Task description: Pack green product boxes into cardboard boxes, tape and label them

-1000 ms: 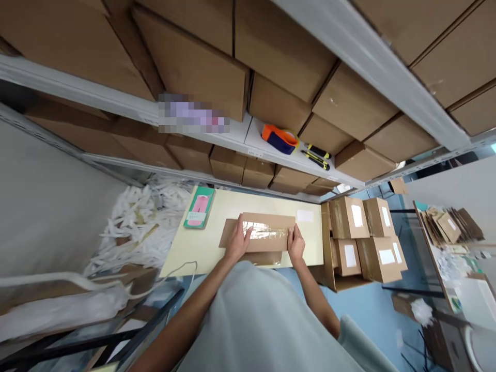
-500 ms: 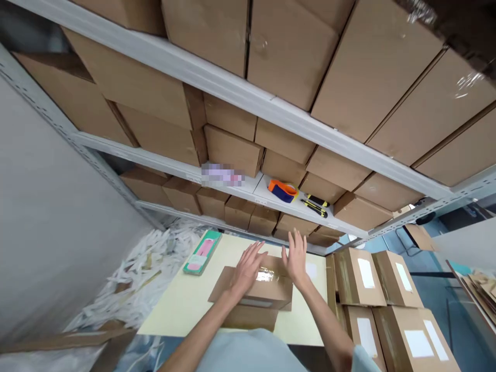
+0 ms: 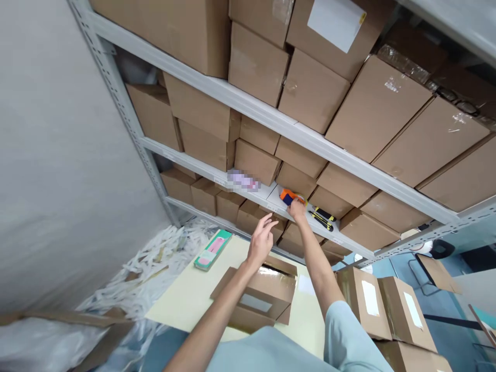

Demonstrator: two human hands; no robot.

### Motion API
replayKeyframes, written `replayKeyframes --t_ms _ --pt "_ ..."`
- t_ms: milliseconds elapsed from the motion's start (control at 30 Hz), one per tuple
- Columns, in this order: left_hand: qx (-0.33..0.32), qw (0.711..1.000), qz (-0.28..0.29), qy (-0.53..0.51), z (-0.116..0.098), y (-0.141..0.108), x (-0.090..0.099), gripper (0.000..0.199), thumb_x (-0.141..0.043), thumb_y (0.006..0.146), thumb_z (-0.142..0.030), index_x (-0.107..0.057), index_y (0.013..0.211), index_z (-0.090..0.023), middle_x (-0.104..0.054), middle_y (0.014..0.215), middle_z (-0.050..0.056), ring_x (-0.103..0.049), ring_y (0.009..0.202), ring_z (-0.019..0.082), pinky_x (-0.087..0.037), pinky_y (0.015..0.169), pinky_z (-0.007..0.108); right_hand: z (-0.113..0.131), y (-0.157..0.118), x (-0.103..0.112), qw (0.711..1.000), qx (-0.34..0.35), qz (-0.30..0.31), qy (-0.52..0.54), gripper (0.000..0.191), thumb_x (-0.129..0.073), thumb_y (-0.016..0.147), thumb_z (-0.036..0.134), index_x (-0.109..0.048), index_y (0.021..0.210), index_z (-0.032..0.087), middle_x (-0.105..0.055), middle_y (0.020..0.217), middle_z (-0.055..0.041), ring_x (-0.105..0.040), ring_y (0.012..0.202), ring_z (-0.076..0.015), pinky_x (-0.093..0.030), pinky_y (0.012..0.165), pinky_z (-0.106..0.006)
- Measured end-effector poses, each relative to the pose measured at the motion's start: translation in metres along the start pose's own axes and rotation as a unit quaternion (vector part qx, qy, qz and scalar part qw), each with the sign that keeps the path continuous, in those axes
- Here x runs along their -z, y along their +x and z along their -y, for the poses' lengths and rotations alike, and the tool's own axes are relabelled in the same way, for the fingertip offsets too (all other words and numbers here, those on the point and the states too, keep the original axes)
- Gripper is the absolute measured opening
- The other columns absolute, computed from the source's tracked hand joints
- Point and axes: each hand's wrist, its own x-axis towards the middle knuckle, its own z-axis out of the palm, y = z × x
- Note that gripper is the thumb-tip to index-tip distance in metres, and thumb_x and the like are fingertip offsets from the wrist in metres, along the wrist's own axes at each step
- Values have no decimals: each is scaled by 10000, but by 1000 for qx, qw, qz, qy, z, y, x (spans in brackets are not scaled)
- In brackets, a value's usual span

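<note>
So, filling most of the view is the grey metal rack (image 3: 271,114), its shelves lined with brown cartons, and in front of it stretches the cream tabletop (image 3: 178,302). Off to the right, the labelled cartons (image 3: 356,294) stand stacked beside the table. Centre table, here's the brown box (image 3: 277,295), shiny tape on top, white label on its side. Over to its left lies the slim green package (image 3: 213,250), pink showing in the middle. Now the hands: the left hand (image 3: 260,243) hangs above the box, fingers loosely spread, nothing in them. The right hand (image 3: 297,208) is up at the shelf, fingers bent against the orange-and-navy tape dispenser (image 3: 287,196), which sits near the shelf's front edge; how firmly they close on it, I can't tell. Just right of that hand, the yellow-and-black cutters (image 3: 321,222) lie side by side.
</note>
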Motion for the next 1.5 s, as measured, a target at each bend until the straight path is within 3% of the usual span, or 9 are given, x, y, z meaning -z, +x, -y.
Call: replayKeyframes --t_ms 133,233,333,433,533,633,933,1200,1500 --pt "45 999 -2 -15 3 -26 16 428 -519 1028 -60 -823 1282 -222 -713 1552 161 -810 1275 250 -700 1117 437 -12 -13 3 1000 8 19 10 475 -566 1133 210 -558 1549 -19 -770 1429 -328 -762 1360 -361 -559 1181 -413" --pt "89 995 9 -31 -2 -51 34 439 -518 1016 -73 -813 1299 -234 -734 1534 146 -810 1270 242 -709 1087 419 -25 -63 -20 988 56 -35 142 498 -533 1166 341 -525 1574 57 -712 1535 -292 -707 1435 -348 -540 1226 -426" --pt "146 987 41 -60 -16 -80 55 375 -586 1032 -146 -801 1323 -246 -799 1391 117 -829 1194 234 -722 1041 397 -32 -146 -60 900 98 -49 422 547 -635 1112 607 -621 1424 158 -786 1339 -191 -758 1229 -319 -610 1109 -432" --pt "182 976 66 -97 -35 -105 72 214 -707 1071 -295 -801 1254 -235 -832 1187 88 -843 1012 215 -732 968 371 -27 -229 -91 814 69 -10 577 616 -742 1017 740 -674 1316 205 -807 1240 -133 -759 1136 -294 -628 1064 -424" --pt "194 972 81 -106 -50 -119 79 171 -769 1070 -369 -798 1164 -229 -829 1102 72 -825 913 200 -725 902 350 -14 -283 -104 776 20 15 630 629 -810 973 744 -690 1298 219 -810 1264 -124 -756 1169 -291 -620 1109 -428" --pt "191 972 97 -97 -57 -124 84 147 -769 1073 -361 -787 1130 -228 -819 1054 59 -807 883 194 -706 865 331 -4 -306 -104 762 -9 13 647 656 -824 951 770 -691 1290 223 -807 1268 -120 -759 1188 -288 -621 1138 -432" --pt "147 972 155 -94 -69 -119 108 110 -725 1095 -305 -784 1140 -223 -819 1111 70 -787 958 190 -669 905 308 5 -323 -86 763 5 59 643 732 -779 964 848 -756 1335 217 -864 1254 -129 -818 1228 -320 -662 1145 -455" --pt "200 969 123 -82 -80 -75 145 442 -714 1050 -454 -740 1429 -228 -767 1334 126 -758 1173 278 -667 989 418 -10 -337 -87 846 68 76 524 624 -748 1061 733 -741 1411 218 -829 1347 -154 -811 1216 -323 -684 1116 -459" --pt "121 965 216 -85 -89 -18 161 196 -758 1031 -414 -867 1046 -251 -804 1006 58 -758 972 234 -672 969 398 -39 -328 -74 899 238 22 366 346 -797 1088 558 -751 1232 247 -825 1178 -131 -770 1132 -327 -657 1084 -506"
